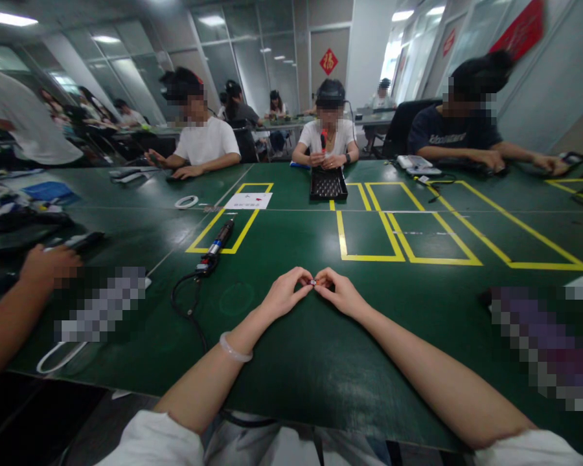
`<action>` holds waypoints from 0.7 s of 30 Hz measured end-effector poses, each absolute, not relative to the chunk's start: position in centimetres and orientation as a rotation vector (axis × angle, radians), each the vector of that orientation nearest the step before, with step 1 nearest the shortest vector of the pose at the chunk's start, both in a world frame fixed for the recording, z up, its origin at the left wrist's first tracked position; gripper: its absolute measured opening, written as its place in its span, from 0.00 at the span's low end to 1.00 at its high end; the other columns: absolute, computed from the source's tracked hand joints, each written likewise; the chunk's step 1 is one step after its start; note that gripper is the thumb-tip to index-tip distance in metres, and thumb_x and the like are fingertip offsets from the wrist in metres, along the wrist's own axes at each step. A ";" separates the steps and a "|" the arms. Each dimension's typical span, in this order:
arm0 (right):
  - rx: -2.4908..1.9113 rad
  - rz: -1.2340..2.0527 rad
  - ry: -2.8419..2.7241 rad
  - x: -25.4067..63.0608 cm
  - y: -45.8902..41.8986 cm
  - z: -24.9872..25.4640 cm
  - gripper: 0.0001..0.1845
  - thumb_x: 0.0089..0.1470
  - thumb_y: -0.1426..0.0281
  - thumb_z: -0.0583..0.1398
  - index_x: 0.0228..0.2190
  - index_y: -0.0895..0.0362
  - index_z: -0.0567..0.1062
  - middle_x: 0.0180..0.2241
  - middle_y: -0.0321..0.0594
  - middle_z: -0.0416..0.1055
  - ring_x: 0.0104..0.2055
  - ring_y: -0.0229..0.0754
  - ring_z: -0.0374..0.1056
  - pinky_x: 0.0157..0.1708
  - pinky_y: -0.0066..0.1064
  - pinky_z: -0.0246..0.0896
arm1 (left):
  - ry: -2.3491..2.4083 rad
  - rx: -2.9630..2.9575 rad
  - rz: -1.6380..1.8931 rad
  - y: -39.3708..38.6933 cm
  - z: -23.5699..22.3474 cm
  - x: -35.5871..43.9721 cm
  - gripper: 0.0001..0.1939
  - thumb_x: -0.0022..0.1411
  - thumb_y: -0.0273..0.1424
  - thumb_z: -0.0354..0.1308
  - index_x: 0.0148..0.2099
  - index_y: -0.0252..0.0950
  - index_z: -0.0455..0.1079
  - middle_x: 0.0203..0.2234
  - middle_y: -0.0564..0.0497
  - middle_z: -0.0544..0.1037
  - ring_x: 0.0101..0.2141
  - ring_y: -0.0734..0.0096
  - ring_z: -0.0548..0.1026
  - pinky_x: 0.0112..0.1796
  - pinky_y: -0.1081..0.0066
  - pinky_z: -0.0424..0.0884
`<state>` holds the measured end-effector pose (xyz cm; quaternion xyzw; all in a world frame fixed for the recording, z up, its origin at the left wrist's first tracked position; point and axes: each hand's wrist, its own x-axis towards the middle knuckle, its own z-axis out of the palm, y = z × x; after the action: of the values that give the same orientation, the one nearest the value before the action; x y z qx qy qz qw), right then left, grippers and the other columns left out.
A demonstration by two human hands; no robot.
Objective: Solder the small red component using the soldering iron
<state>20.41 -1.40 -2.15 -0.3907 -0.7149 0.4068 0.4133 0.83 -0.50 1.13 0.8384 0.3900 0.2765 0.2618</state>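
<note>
Silvery-white small piece (pixel 313 282), too tiny to identify, sits between your fingertips, just above or on the table, can't tell which. Your left hand (pixel 289 291) and right hand (pixel 339 291) meet at it, thumbs and forefingers pinched on it from either side. Pale bangle (pixel 235 348) on your left wrist. Under your arms, dark green table (pixel 330 375). Off to your left, near the hand, a corded electric screwdriver (pixel 217 246) lies slanted, partly inside a yellow tape outline (pixel 243 241), its black cable (pixel 173 299) curling back toward you. Beyond it, white paper sheet (pixel 249 200) over the same outline; white cable coil (pixel 186 202) left of that. More yellow tape rectangles (pixel 373 259) ahead to your right. Straight across, a co-worker (pixel 328 139) grips a red tool (pixel 323 141) above a black pocketed tray (pixel 328 197). Far left, another person's hand (pixel 53 265) rests by dark gear; blurred-out items flank you both sides.
</note>
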 end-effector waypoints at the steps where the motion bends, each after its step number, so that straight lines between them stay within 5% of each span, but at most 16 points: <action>1: -0.990 1.019 -1.798 20.4 -1.4 -2.1 0.08 0.56 0.66 0.58 0.37 0.57 0.69 0.31 0.36 0.71 0.33 0.38 0.67 0.35 0.29 0.62 | 1.055 2.266 0.747 -0.5 1.2 0.8 0.10 0.65 0.36 0.51 0.44 0.38 0.67 0.37 0.51 0.74 0.38 0.70 0.73 0.42 0.69 0.69; 10: -1.010 1.014 -1.807 20.4 -1.4 -2.0 0.07 0.56 0.67 0.59 0.36 0.58 0.70 0.30 0.36 0.70 0.31 0.37 0.66 0.34 0.29 0.62 | 1.676 2.498 0.833 4.6 3.2 -6.8 0.24 0.65 0.40 0.49 0.60 0.37 0.60 0.55 0.42 0.66 0.55 0.56 0.64 0.55 0.56 0.61; 16: -1.001 1.003 -1.839 20.4 -1.3 -2.1 0.07 0.56 0.67 0.59 0.36 0.57 0.69 0.29 0.35 0.69 0.31 0.36 0.66 0.34 0.28 0.61 | 2.436 2.194 0.303 7.8 2.9 -16.4 0.36 0.59 0.44 0.54 0.64 0.31 0.54 0.61 0.34 0.59 0.59 0.41 0.59 0.53 0.50 0.63; 21: -1.028 0.986 -1.865 20.4 -1.3 -2.0 0.07 0.56 0.67 0.58 0.36 0.57 0.70 0.30 0.36 0.70 0.31 0.37 0.66 0.35 0.29 0.62 | 2.434 1.943 -0.048 8.0 2.8 -20.7 0.36 0.57 0.46 0.56 0.62 0.33 0.56 0.59 0.34 0.63 0.54 0.42 0.66 0.46 0.53 0.68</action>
<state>20.36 -1.35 -2.04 -0.4039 -0.7327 0.3875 0.3871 -20.75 7.97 2.78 0.6237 0.7814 -0.0153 0.0131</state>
